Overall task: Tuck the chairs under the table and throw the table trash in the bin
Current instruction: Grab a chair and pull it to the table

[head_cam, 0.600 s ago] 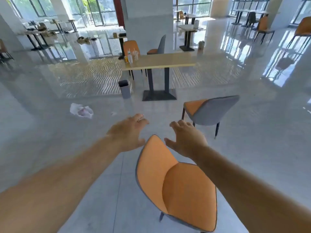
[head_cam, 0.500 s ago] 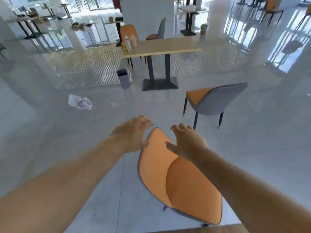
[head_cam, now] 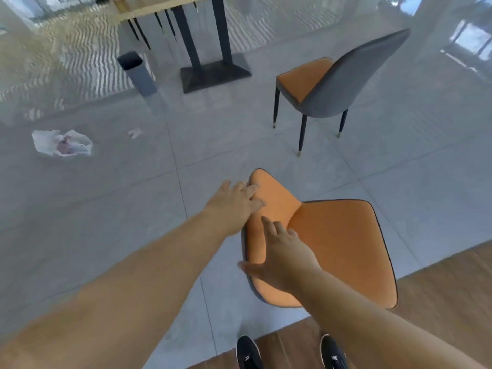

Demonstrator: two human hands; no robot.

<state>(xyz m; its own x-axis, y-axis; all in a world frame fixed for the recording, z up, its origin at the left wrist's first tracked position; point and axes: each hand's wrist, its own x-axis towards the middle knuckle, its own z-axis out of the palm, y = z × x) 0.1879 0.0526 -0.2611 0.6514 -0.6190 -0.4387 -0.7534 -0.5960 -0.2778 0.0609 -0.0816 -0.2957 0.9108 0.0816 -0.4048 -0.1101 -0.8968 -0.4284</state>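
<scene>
Both chairs are standing clear of the counter (head_cam: 170, 4), so no tucking is done yet. The left hand (head_cam: 234, 206) and right hand (head_cam: 285, 259) are spreading open-fingered on the near chair (head_cam: 332, 249) backrest, gripping nothing. Beyond them, a second chair (head_cam: 327, 83), the bin (head_cam: 138, 73) and crumpled trash (head_cam: 62, 143) are waiting.

Head-worn view, steeply downward, close over chair (head_cam: 332, 249)

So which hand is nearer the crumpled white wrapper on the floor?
Left. The left hand rests on the near chair's backrest, on the wrapper's side; the right hand sits lower on the backrest, farther away.
</scene>
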